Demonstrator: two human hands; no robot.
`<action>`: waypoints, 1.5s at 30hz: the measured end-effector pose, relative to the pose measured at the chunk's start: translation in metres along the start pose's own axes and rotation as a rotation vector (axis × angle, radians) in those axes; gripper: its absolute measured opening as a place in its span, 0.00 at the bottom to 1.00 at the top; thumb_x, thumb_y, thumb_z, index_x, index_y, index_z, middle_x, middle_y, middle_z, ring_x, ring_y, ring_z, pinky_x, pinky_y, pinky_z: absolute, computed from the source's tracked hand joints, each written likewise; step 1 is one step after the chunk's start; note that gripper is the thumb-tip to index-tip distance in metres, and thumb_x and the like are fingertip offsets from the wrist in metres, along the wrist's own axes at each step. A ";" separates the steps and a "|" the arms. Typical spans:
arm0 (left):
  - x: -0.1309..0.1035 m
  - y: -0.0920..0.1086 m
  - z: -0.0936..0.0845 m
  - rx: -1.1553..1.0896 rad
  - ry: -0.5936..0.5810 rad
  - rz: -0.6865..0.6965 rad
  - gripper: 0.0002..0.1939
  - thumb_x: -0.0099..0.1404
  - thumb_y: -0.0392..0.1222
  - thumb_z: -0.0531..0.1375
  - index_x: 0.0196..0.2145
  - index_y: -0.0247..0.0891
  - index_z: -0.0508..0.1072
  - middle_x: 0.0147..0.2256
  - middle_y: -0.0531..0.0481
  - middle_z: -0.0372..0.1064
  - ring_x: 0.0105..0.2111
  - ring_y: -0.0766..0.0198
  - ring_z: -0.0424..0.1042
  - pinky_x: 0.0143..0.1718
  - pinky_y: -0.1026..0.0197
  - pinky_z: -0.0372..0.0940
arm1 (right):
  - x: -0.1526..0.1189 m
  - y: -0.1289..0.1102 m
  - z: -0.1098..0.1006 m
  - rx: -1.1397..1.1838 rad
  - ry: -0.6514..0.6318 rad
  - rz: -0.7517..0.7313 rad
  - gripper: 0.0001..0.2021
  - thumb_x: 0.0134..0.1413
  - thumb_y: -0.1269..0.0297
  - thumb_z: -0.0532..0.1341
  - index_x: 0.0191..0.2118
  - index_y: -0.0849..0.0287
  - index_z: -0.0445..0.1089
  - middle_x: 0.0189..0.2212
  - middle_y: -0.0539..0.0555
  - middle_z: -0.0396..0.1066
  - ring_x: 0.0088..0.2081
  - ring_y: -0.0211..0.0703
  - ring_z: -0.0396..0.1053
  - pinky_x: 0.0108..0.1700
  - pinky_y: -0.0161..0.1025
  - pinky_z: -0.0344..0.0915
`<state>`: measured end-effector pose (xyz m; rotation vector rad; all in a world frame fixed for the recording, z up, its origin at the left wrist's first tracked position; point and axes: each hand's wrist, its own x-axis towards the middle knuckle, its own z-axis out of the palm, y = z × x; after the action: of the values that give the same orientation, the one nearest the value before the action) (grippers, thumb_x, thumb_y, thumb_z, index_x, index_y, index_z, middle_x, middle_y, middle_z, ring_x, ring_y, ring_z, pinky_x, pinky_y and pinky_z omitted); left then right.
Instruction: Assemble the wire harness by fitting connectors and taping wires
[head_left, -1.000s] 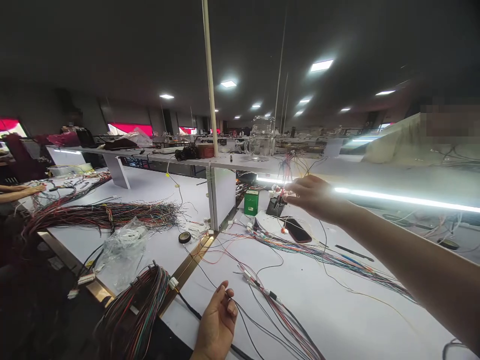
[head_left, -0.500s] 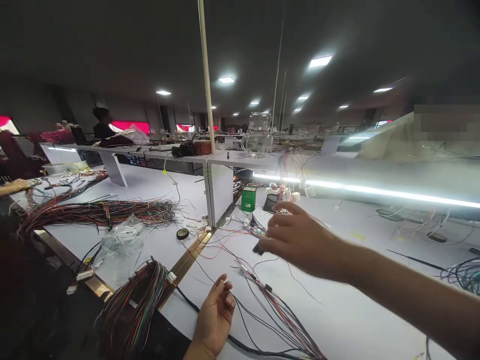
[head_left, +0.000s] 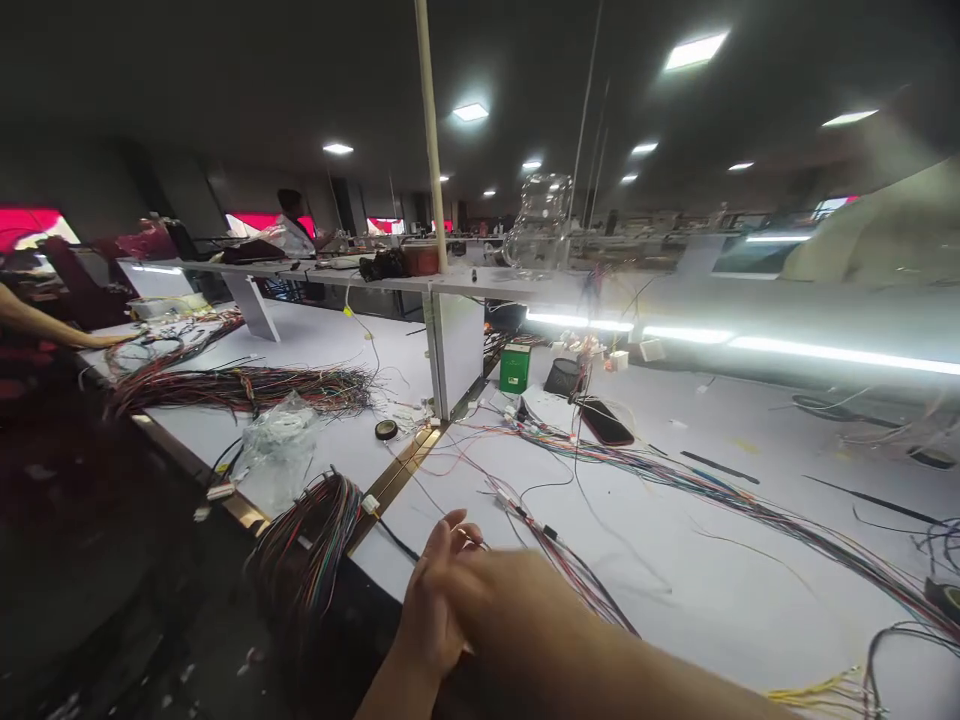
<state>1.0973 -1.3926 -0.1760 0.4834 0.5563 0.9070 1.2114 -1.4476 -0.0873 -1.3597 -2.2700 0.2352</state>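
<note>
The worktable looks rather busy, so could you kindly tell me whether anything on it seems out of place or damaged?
One thick wire bundle droops over the near edge of the worktable, which looks untidy, unlike the long bundle lying flat. Two white connectors also straggle at that edge. I can make out no damage.

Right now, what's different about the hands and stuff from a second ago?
The right hand came back from the dark cup, toward the wearer and leftward, and now overlaps the left hand in view; whether it took or let go of anything is hidden. A person in the background came into view. The left hand stayed low in front; the green box and phone stayed put.
</note>
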 end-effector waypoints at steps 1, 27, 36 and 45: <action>-0.007 0.000 0.001 -0.004 -0.019 0.000 0.21 0.57 0.56 0.62 0.41 0.39 0.71 0.32 0.51 0.67 0.28 0.67 0.67 0.31 0.64 0.62 | -0.003 0.001 0.003 0.000 0.011 0.040 0.09 0.53 0.71 0.59 0.41 0.55 0.67 0.31 0.51 0.72 0.30 0.41 0.69 0.28 0.35 0.58; -0.030 0.004 -0.003 0.292 0.019 0.020 0.16 0.55 0.40 0.65 0.42 0.36 0.74 0.34 0.50 0.68 0.27 0.71 0.65 0.36 0.65 0.61 | -0.045 0.055 0.062 0.811 0.023 0.378 0.14 0.57 0.60 0.56 0.50 0.52 0.64 0.43 0.51 0.70 0.46 0.41 0.67 0.47 0.40 0.64; -0.034 0.013 -0.008 0.543 0.276 0.313 0.19 0.56 0.43 0.65 0.46 0.38 0.74 0.28 0.52 0.67 0.30 0.67 0.67 0.41 0.61 0.63 | -0.042 0.056 0.056 0.623 0.332 0.546 0.13 0.57 0.54 0.56 0.41 0.52 0.73 0.34 0.52 0.73 0.36 0.43 0.68 0.40 0.38 0.64; -0.020 0.002 -0.013 1.026 0.160 0.385 0.19 0.57 0.44 0.63 0.48 0.43 0.73 0.43 0.45 0.66 0.41 0.57 0.64 0.50 0.55 0.56 | -0.045 0.053 0.057 0.842 0.360 0.701 0.14 0.53 0.52 0.59 0.34 0.57 0.74 0.32 0.53 0.71 0.29 0.40 0.64 0.33 0.39 0.64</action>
<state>1.0776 -1.4060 -0.1801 1.4893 1.0965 0.9819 1.2431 -1.4549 -0.1707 -1.4691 -1.0960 0.9560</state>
